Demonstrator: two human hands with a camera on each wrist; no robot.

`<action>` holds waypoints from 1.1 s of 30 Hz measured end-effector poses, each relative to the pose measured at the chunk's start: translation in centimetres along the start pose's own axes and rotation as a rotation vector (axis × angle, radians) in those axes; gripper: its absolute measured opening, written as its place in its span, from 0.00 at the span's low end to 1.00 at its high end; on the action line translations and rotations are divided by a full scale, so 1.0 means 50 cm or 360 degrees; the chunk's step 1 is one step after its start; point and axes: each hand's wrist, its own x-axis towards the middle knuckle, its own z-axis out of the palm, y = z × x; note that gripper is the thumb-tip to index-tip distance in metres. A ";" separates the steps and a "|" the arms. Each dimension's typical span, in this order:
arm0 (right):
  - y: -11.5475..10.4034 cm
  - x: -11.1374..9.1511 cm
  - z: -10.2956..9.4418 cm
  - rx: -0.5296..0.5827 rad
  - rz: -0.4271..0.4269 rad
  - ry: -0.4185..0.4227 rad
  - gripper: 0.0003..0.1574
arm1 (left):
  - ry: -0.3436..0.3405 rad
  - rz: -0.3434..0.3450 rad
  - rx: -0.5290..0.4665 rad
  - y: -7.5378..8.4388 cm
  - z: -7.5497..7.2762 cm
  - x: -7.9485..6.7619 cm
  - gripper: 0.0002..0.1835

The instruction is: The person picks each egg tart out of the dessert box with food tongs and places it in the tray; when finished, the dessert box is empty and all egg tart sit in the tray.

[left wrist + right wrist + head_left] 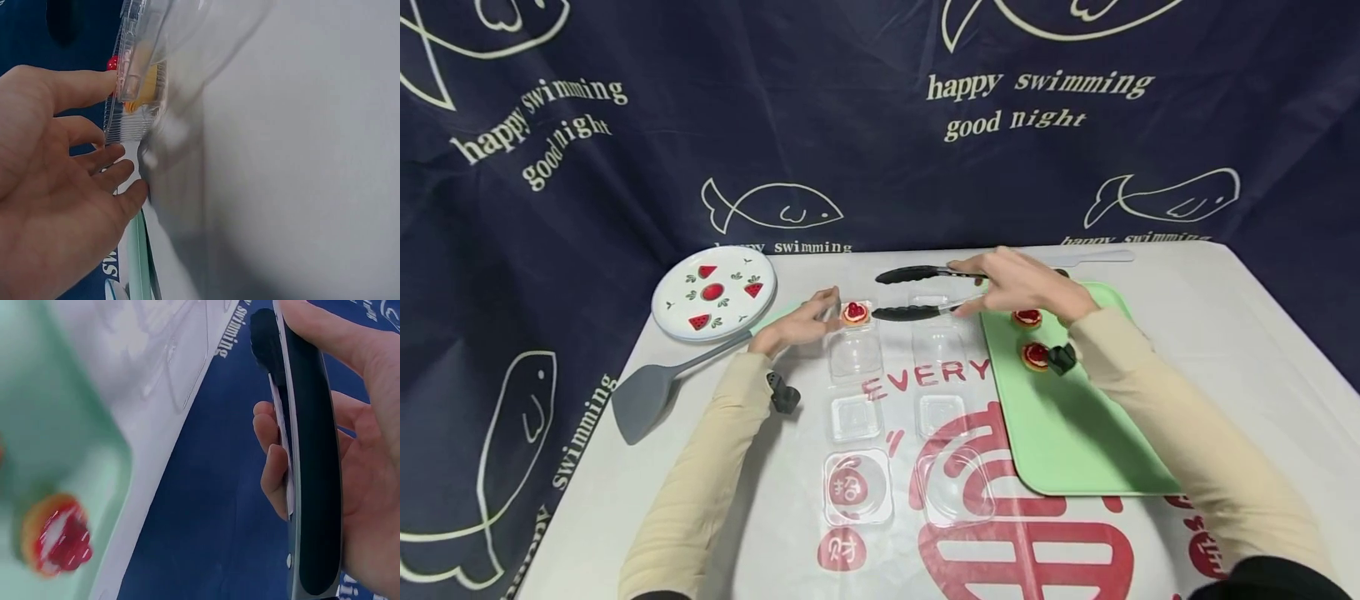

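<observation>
My left hand [805,323] holds the left edge of a small clear plastic box [131,128] with thumb and forefinger, the other fingers loosely bent. Inside that box sits a small tart [855,313] with a red topping. My right hand [1018,283] grips black-and-silver tongs [315,456] by the handles. Their two black tips [906,313] are spread apart and hold nothing; the nearer one ends right beside the tart. Beneath the right forearm lies a green tray [1075,442], with two more red-topped tarts [1034,357] showing near its far left corner.
More clear plastic boxes [856,417] stand with lids open in two columns toward me. A watermelon-patterned plate [730,287] and a grey spatula [643,400] are at the left. Behind the tray lies a pale long-handled utensil [1101,257]. A dark blue curtain [895,167] hangs behind the table.
</observation>
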 end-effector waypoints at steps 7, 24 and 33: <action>-0.018 0.072 0.000 -0.0016 0.0022 -0.0148 0.46 | 0.0003 0.0019 0.0037 0.005 -0.001 0.001 0.39; -0.064 0.163 -0.023 -0.0168 -0.0004 -0.0451 0.45 | -0.0047 -0.0041 0.0105 0.012 -0.008 0.003 0.39; -0.081 0.185 -0.015 -0.0202 0.0046 -0.0507 0.45 | -0.0028 -0.0039 0.0144 0.013 -0.007 0.006 0.39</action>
